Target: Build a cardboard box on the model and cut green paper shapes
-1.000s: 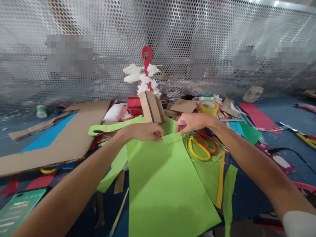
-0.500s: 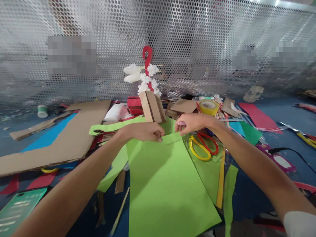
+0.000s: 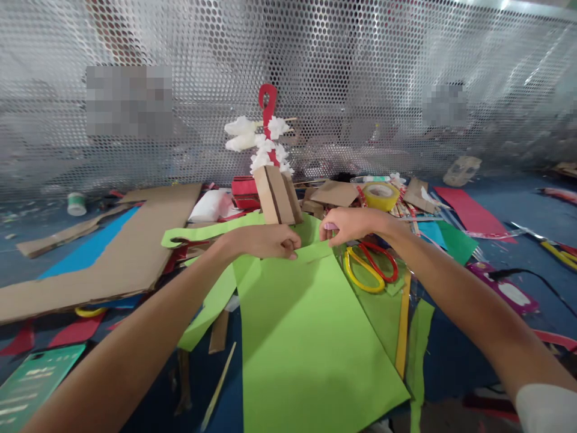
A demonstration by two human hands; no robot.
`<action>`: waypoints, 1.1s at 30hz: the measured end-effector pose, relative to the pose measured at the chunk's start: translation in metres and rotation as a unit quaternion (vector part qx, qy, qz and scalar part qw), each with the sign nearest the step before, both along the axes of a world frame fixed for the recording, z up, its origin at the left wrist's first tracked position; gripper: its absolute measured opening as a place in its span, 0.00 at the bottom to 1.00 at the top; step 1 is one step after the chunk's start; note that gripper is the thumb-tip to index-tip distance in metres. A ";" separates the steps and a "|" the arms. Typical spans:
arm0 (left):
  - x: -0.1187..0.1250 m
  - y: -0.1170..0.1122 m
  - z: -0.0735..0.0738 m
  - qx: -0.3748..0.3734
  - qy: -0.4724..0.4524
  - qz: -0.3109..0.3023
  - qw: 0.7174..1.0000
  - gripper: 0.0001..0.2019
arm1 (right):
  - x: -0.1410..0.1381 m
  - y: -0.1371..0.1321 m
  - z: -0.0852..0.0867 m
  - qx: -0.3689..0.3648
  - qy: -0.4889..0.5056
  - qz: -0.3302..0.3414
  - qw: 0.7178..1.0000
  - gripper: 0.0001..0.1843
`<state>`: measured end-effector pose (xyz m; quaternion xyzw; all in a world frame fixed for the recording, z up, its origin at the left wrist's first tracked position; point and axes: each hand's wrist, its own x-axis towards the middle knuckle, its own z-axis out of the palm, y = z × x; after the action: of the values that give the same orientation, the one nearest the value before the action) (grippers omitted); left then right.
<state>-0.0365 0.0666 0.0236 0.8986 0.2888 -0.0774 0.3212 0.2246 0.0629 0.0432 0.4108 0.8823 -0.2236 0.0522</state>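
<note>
A large sheet of light green paper (image 3: 311,337) hangs down toward me over the near edge. My left hand (image 3: 274,243) is closed at its top edge, fingers curled and pinching the paper. At the upper right corner of the sheet my right hand (image 3: 345,225) pinches the edge between thumb and fingers. Just behind the hands stands a folded cardboard piece (image 3: 277,195), with a red hooked strip (image 3: 269,108) and white paper flowers (image 3: 265,153) rising above it. Scissors with yellow and red handles (image 3: 369,270) lie close to my right wrist.
A big cardboard sheet (image 3: 135,252) lies on the left over blue paper. At the back right is a roll of yellow tape (image 3: 381,195); a red paper strip (image 3: 471,210) and pliers (image 3: 547,243) lie farther right. A perforated metal screen (image 3: 342,90) runs across the back.
The lower part of the green sheet has swung slightly to the right. Both hands keep almost the same place and grip.
</note>
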 end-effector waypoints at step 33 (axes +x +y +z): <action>0.014 -0.026 0.001 0.196 0.082 -0.017 0.977 0.30 | 0.003 0.006 -0.008 0.003 -0.048 0.000 0.999 0.19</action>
<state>-0.0221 0.0410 0.0251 0.9394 0.3083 -0.0988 0.1127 0.2274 0.0691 0.0351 0.4215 0.8793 -0.2009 0.0936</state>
